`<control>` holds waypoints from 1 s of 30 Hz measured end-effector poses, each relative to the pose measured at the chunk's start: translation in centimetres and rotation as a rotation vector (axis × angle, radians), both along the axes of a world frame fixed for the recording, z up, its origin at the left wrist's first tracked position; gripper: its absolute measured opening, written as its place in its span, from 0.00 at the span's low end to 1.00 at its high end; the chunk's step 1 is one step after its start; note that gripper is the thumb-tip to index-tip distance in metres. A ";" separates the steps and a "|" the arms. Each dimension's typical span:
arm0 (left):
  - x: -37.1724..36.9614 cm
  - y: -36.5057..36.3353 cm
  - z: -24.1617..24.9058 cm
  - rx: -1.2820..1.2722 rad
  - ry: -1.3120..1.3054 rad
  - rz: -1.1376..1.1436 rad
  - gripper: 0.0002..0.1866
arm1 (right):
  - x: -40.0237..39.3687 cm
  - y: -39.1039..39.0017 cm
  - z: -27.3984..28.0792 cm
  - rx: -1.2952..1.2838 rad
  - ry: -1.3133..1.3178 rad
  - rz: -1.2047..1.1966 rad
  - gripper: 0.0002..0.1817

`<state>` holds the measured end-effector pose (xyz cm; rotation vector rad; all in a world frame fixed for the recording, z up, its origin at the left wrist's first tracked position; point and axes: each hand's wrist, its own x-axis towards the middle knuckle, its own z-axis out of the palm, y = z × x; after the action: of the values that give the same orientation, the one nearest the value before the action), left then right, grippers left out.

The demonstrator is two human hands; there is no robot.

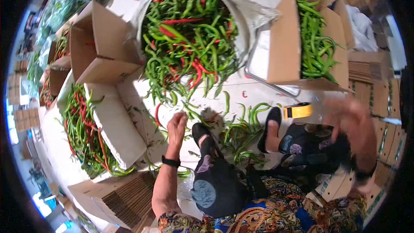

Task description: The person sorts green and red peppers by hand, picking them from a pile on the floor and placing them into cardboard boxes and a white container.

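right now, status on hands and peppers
Left hand low over loose peppers on floor, grip unclear. Right hand raised, blurred. Tape roll near right foot.

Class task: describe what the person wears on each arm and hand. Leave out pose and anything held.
The left arm is bare below a short, bright patterned sleeve, with a black band at the wrist. The left hand is ungloved. The right hand is blurred but looks bare, with a dark band at its wrist.
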<state>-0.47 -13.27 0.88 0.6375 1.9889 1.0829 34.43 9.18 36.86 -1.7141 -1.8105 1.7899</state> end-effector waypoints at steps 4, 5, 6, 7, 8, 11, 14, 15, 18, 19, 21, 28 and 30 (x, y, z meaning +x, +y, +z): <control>-6.7 2.9 -1.7 0.030 0.508 0.106 0.21 | -2.7 -4.4 -3.3 -0.591 0.116 0.168 0.18; -7.8 4.7 -0.6 0.070 0.497 0.188 0.25 | -3.5 -4.8 -4.7 -0.685 0.080 0.207 0.17; -9.5 5.9 -1.4 0.047 0.621 0.173 0.30 | -4.3 -5.5 -6.6 -0.751 0.150 0.171 0.16; -11.4 6.9 -2.3 0.024 0.744 0.157 0.36 | -5.5 -6.0 -8.4 -0.756 0.180 0.121 0.16; -13.0 7.8 -3.6 0.015 0.632 0.216 0.38 | -7.0 -6.6 -10.1 -0.761 0.210 0.069 0.16; -15.8 9.7 -7.5 0.137 -0.042 0.235 0.43 | -11.0 -7.2 -14.4 -0.793 0.357 -0.080 0.16; -13.5 10.4 -10.0 -0.137 0.534 0.182 0.46 | -12.3 -7.3 -20.9 -0.784 0.397 -0.097 0.15; -13.0 10.1 -10.4 -0.166 0.528 0.225 0.47 | -12.4 -7.1 -22.6 -0.777 0.410 -0.090 0.14; -12.7 11.4 -8.3 -0.430 0.554 0.182 0.43 | -11.0 -7.3 -26.9 -0.679 0.290 -0.182 0.12; -14.1 11.5 -8.2 -0.498 0.562 0.119 0.42 | -10.2 -7.2 -28.0 -0.663 0.271 -0.202 0.13; -16.6 10.6 -11.5 0.052 0.137 0.157 0.39 | -9.3 -6.8 -29.3 -0.637 0.198 -0.242 0.14; -4.7 9.9 -11.8 0.160 -0.107 0.232 0.47 | -9.4 -7.1 -31.0 -0.641 0.194 -0.226 0.15; -1.7 8.7 -11.1 0.126 -0.172 0.321 0.51 | -8.8 -7.0 -31.9 -0.560 0.159 -0.156 0.14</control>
<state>-2.20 -4.55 -10.26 0.2801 1.9240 1.4135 25.59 2.17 4.98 -1.7357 -1.1403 2.4319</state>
